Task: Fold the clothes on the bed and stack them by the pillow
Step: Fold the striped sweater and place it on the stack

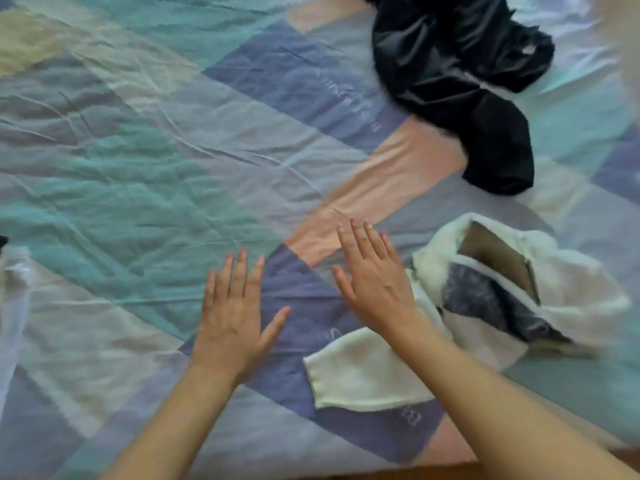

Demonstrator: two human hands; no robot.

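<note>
Clothes [457, 84] unfolded; hands [304, 299] seemingly flat.

— Where did everything sit on the bedsheet [145, 161]?
— Both hands hovered near the front edge, left hand [232, 317] beside right hand [375, 282]. The fleece jacket [491, 306] lay just right of the right hand, its sleeve [363, 372] passing under that forearm.
— And farther back?
— A crumpled garment [457, 84] lay behind the jacket, well apart; another cloth [14, 306] at the left edge.

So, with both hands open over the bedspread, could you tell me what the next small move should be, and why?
Probably move the right hand rightward to grip the white fleece garment. It lies crumpled and unfolded just beside that hand, nearer than the dark garment further up the bed, and both the right and left hand hold nothing.
</note>
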